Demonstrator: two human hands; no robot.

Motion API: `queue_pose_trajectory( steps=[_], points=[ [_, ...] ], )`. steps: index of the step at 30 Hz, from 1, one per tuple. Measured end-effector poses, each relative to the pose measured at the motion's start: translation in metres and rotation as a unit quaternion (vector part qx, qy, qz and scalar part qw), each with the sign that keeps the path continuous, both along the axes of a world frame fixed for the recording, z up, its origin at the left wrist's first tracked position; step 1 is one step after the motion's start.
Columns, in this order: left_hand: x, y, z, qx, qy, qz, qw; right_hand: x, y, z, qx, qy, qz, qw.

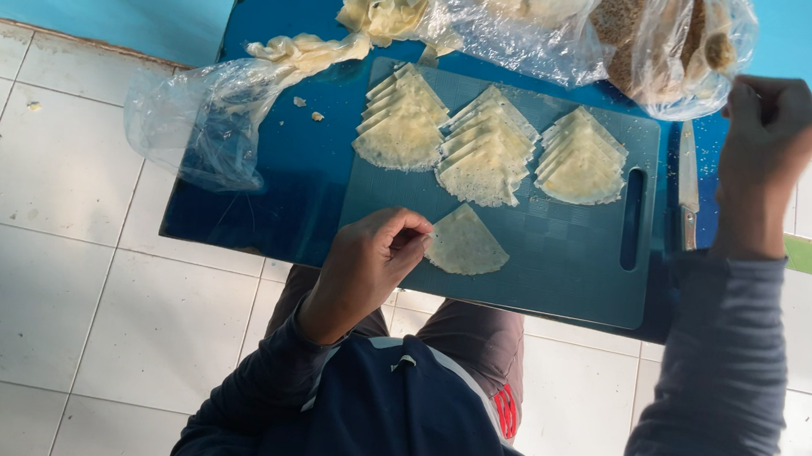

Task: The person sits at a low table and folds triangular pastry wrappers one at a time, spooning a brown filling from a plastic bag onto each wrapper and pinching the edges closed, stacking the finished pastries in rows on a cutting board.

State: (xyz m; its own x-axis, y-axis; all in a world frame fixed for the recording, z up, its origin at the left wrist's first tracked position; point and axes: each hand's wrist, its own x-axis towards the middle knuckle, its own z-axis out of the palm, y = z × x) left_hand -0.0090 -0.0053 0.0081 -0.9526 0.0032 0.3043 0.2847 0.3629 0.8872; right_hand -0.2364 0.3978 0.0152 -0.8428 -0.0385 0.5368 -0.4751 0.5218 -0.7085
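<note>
Hands are far apart in this view, and each is busy with a different thing. The left hand (367,264) rests at the near edge of the blue cutting board (562,275) and pinches with thumb and fingers the pointed corner of a single wedge-shaped wrapper (467,244), a thin pale sheet lying flat on the board. The wrapper's point is toward this hand and its rounded edge fans away to the right, so its long axis runs roughly left to right along the board's near side. The right hand (767,145) is raised well apart, beyond the board's handle slot, clenched on the edge of a clear plastic bag (667,44) with brownish filling inside. The left hand is clearly the nearer one to the single wrapper. Farther on the board lie three stacks of the same wedges (485,146), side by side, points away from the person. A knife (687,187) lies just beside the board on the dark blue tabletop (274,144). Pale dough trimmings (384,5) and an empty crumpled bag (200,126) sit at the left, and white floor tiles (45,220) are below.
</note>
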Motion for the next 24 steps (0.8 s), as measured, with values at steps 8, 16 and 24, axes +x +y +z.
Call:
queue_pose_trajectory(
  steps=[8, 16, 24],
  points=[
    [0.008, 0.004, 0.003, -0.046, 0.041, 0.017, 0.998, 0.146, -0.085, 0.026, 0.064, -0.134, 0.062, 0.987],
    [0.010, 0.006, 0.000, -0.044, 0.040, 0.031, 0.998, 0.202, -0.142, 0.011, 0.219, -0.049, 0.139, 0.964],
    [0.009, 0.008, -0.003, -0.032, 0.051, 0.036, 0.998, 0.210, -0.136, 0.003, 0.398, 0.200, 0.095, 0.890]
  ],
)
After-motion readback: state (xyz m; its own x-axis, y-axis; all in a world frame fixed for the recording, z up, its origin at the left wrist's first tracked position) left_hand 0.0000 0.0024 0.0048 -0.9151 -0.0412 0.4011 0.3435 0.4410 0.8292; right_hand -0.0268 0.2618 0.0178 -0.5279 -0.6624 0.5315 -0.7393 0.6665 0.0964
